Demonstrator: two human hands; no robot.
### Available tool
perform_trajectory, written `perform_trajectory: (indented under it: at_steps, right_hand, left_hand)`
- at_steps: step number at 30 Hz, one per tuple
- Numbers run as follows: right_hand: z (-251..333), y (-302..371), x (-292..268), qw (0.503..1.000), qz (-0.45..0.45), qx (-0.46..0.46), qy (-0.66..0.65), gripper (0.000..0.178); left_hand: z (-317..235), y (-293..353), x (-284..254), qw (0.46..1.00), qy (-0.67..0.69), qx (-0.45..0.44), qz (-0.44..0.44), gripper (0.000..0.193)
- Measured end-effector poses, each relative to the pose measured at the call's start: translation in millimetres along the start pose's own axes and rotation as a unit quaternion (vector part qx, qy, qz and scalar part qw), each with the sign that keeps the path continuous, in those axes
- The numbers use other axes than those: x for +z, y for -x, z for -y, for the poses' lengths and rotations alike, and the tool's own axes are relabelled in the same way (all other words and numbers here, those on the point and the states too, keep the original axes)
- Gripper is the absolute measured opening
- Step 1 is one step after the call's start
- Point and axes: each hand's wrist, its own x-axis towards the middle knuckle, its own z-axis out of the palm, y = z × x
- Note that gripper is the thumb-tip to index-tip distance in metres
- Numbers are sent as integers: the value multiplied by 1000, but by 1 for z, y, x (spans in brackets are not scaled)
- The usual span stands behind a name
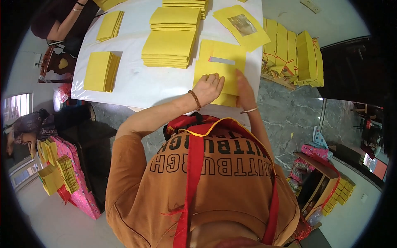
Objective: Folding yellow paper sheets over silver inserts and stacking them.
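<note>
My left hand, with curled fingers, rests on a flat yellow paper piece near the table's front edge. What lies under those fingers is hidden. Along the right edge of this piece, my right hand is turned on its side, slightly blurred, with its fingers stretched away from me. A narrow grey strip shows just beyond the piece, against another yellow sheet lying beneath. Farther off, a tilted yellow sheet carries a shiny rectangular panel.
Folded yellow stacks stand on the white table, with smaller piles at its left. Yellow paper bags with red ties stand right of it. Another person's arm is at the far left. A pink cloth-covered table stands lower left.
</note>
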Motion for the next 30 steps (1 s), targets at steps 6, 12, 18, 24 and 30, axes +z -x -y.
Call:
perform_trajectory:
  at_steps: [6,12,18,24,30]
  right_hand:
    - [17,2,-33,955,-182,85,-216,55]
    - [10,21,-26,953,-177,154,-192,55]
    - [15,24,-16,964,-151,154,-159,53]
    - [9,25,-11,968,-149,150,-138,50]
    - [0,21,-7,970,-160,119,-139,35]
  left_hand:
    - [60,-3,-80,980,120,-20,-154,41]
    - [155,33,-57,987,-9,-91,-131,49]
    - [178,53,-17,988,-21,-154,18,48]
    - [164,58,1,983,-71,-172,8,44]
    - [154,61,15,971,-84,-216,64,55]
